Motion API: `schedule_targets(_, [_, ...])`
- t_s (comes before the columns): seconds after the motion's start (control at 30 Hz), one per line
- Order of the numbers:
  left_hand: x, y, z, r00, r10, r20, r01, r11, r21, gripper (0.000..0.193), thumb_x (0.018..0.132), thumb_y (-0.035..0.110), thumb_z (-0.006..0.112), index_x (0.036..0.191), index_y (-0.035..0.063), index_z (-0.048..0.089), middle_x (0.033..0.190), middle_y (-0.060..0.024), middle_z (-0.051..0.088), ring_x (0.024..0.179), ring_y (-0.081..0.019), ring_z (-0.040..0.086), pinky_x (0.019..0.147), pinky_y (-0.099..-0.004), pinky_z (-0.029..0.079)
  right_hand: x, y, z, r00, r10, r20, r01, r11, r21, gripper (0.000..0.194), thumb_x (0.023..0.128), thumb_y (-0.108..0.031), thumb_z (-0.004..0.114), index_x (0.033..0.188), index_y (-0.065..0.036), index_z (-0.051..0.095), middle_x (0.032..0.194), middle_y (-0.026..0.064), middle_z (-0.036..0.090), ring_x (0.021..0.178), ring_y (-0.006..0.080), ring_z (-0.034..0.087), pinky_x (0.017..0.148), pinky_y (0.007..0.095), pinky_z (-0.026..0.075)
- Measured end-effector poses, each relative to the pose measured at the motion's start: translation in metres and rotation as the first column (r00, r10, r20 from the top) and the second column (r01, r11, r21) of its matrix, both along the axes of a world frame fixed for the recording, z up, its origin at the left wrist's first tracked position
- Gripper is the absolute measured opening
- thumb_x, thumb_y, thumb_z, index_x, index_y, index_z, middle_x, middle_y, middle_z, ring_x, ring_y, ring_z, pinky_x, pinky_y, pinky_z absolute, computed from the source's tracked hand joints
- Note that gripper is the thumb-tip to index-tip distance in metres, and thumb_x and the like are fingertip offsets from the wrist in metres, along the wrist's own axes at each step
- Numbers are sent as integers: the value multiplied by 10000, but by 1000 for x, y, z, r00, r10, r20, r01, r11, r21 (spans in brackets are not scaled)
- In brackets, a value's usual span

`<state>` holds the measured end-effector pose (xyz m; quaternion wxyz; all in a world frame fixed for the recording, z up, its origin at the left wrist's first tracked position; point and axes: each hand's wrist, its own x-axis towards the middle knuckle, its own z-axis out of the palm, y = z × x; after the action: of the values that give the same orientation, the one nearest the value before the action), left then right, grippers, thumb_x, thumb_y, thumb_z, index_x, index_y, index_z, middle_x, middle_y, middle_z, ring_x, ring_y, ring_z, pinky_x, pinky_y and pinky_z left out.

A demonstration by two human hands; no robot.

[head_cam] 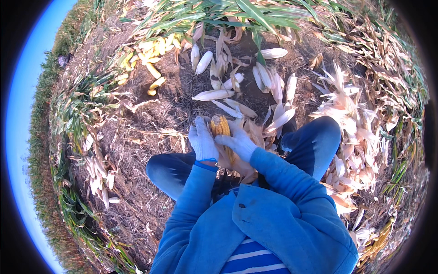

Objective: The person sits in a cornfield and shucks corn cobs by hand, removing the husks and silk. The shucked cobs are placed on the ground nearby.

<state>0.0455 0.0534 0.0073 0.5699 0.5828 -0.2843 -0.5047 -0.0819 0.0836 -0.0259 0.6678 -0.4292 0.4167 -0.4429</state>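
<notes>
An ear of corn (220, 127) with yellow kernels stands between my hands, its tip bare and pale husk hanging below it. My right hand (236, 138), in a white knit glove, is closed around the ear from the right, fingers across its front. Close against the ear's left side is my left hand (202, 138), gloved the same way; whether its fingers grip the ear or the husk is hard to tell. Dry husk leaves (236, 166) spread beneath both hands. Just beyond them lie unhusked ears (213, 95) in pale husks.
Husked yellow ears (152, 51) form a pile at the upper left. Loose husks (357, 137) are heaped beside my right knee (316, 140). Green corn stalks (253, 15) lie across the far side. More husks (99, 171) rest on the straw-covered ground at left.
</notes>
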Motion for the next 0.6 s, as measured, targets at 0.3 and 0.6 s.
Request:
schedule_targets(0.3, [48,32,8,975,-222,16,221,973,74,281,1068,294,565,1114,41,678,667,58,506,564,-36,437,471,-223,342,-59,-39,-28,602,-631,489,411,770,487,536,1029,-412,609,1383,-25,498,1236,162,618,1156,316,627,993,494,549])
schedule_targets(0.6, [28,48,-24,201,-812,547,651,528,545,666,806,426,832,1269,-5,627,1106,-203,729,1012,-307,725,870,-411,564,-56,-44,16,811,-395,432,358,919,168,444,972,-302,678,1304,-25,581,1098,66,654,967,156,646,853,321,552])
